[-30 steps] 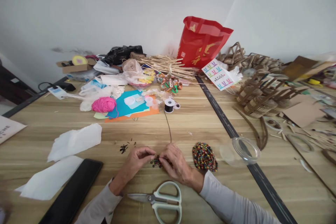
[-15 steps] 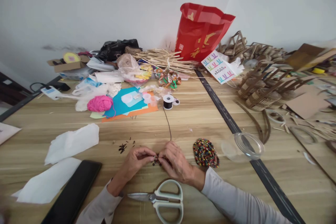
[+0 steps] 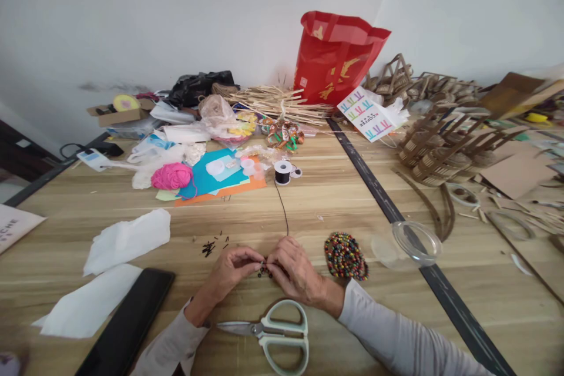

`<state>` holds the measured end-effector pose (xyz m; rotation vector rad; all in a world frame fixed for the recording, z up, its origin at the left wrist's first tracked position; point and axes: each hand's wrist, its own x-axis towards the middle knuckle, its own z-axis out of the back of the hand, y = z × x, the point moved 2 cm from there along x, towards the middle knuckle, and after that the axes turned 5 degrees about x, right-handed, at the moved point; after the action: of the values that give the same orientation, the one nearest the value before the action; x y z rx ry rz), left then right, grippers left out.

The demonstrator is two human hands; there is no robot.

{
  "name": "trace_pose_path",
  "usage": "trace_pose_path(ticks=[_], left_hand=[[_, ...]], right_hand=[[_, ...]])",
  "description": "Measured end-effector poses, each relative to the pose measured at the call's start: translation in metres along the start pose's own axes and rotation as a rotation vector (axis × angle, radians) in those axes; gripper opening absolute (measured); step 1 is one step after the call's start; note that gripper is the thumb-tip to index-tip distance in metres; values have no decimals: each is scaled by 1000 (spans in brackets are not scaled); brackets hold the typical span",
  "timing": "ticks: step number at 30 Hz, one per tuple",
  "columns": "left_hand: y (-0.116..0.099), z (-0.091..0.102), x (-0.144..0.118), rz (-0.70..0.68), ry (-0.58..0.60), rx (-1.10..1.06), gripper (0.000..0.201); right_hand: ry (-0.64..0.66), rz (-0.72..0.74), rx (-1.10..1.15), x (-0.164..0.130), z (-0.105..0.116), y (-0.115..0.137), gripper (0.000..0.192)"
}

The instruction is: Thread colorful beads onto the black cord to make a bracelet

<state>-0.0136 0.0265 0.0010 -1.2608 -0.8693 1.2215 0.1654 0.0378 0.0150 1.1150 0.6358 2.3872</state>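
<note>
My left hand [image 3: 233, 269] and my right hand [image 3: 296, 270] meet fingertip to fingertip low in the middle, each closed in a pinch. Small dark beads [image 3: 263, 272] on a cord show at and below the fingertips, partly hidden. A thin black cord [image 3: 283, 207] runs from a white spool [image 3: 282, 173] down to my right hand. Right of that hand lies a coiled heap of multicoloured bead strings [image 3: 346, 256]. Scissors with pale handles [image 3: 284, 338] rest just below both hands, blades pointing left. Short black pieces [image 3: 208, 247] lie scattered beyond my left hand.
A black case [image 3: 127, 323] and white paper sheets [image 3: 127, 241] lie at left. Pink yarn [image 3: 171, 176], coloured paper and plastic bags crowd the back left. A red bag [image 3: 337, 59] stands behind. Small woven baskets [image 3: 445, 161] and a clear round lid [image 3: 416, 242] are at right.
The view has shifted slightly, so things at the left sit a little farther right. Both hands keep their pinch at the beads, with hardly any movement.
</note>
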Motion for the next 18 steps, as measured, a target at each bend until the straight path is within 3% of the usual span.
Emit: trace_pose_path(ticks=[18], left_hand=[[-5,-1,1,-20,18,-17,10]], right_hand=[[9,5,-1,1,0,1,10]])
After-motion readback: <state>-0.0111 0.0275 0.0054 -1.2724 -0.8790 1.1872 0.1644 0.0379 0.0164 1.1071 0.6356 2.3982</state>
